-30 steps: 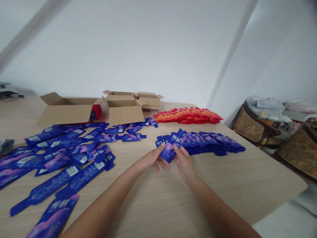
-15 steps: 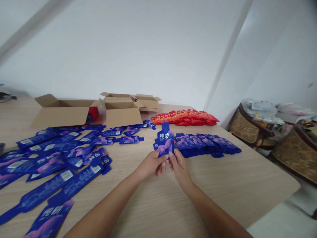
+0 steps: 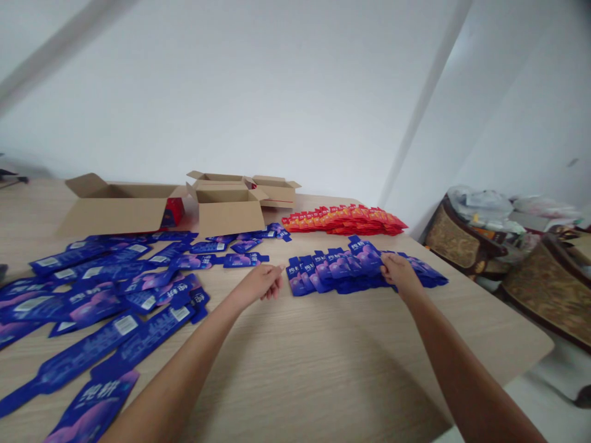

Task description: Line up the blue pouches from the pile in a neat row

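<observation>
My right hand [image 3: 398, 271] pinches a blue, bottle-shaped folded card [image 3: 364, 255] with white lettering and pink shapes by its right side. That card is held over a row of overlapping blue cards [image 3: 318, 275] of the same kind. Just left of the row, my left hand [image 3: 262, 283] hovers above the table with its fingers loosely curled; I see nothing in it. Nearest to it on the left lies a flat blue card [image 3: 242, 260]. Many longer, unfolded blue cards [image 3: 87, 354] are scattered across the left side, some with barcodes showing.
Behind the row lies a fanned pile of red and orange cards [image 3: 346, 220]. Open cardboard boxes [image 3: 229, 216] stand along the back, with a larger one [image 3: 120, 215] at left. Patterned chairs [image 3: 455, 237] heaped with plastic bags [image 3: 484, 203] stand beyond the table's right edge.
My right hand has carried the blue card rightward from the middle to over the row. My left hand has let go of it and moved left.
</observation>
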Tool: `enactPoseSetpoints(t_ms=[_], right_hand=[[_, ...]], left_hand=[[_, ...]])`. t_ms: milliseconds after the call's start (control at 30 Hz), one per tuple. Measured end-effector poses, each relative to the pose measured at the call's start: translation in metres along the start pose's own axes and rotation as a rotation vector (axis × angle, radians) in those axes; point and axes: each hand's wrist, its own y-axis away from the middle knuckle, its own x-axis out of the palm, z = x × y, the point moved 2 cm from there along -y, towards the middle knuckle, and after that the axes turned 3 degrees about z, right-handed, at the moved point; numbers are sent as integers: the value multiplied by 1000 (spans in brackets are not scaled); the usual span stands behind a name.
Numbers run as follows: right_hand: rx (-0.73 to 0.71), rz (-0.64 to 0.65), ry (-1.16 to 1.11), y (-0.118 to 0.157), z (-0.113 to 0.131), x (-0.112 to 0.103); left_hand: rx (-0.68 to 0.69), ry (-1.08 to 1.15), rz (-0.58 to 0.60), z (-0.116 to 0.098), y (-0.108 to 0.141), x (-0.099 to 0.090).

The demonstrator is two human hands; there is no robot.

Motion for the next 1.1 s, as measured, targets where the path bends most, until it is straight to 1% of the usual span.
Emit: enactPoseSetpoints(t_ms=[67, 133, 233, 333, 367, 433, 500, 533, 567, 633, 733, 800, 867, 900, 967, 1033, 1100], right_hand=[[121, -5, 13, -12, -12, -21], [201, -9, 11, -19, -19, -33], [252, -11, 33, -23, -25, -40], [270, -8, 58, -26, -32, -42], [272, -6, 66, -27, -34, -42], [269, -8, 103, -29, -40, -43], [258, -19, 185, -32, -45, -45], [244, -21, 249, -34, -46, -46], [226, -19, 316, -35, -47, -48], [191, -2, 421, -36, -48, -51], [135, 2, 574, -34, -43, -58], [120, -38, 709, -30, -35, -61], [88, -110, 808, -21, -21, -58], [50, -145, 821, -15, -12, -54], [-79, -177, 781, -1, 8, -37], [-212, -140, 676, 14, 27, -13], [-306, -53, 538, 30, 41, 17]], left_hand=[[-14, 4, -35, 9, -4, -9], [-30, 11, -55, 16, -6, -13], [-67, -2, -112, 26, -7, -19], [-75, -71, -228, 39, -10, -33], [-61, -118, -291, 44, -10, -41], [-22, -281, -447, 53, -12, -57], [-7, -536, -552, 62, -16, -71], [-16, -657, -562, 66, -19, -76], [-34, -741, -545, 70, -22, -79], [-74, -819, -487, 77, -28, -83], [-113, -900, -402, 80, -32, -80], [-113, -997, -358, 77, -29, -74], [-87, -1083, -347, 71, -24, -67], [-68, -1110, -346, 68, -21, -63], [-25, -1105, -347, 60, -16, -58], [-14, -984, -364, 50, -10, -57], [0, -743, -344, 37, -3, -57]])
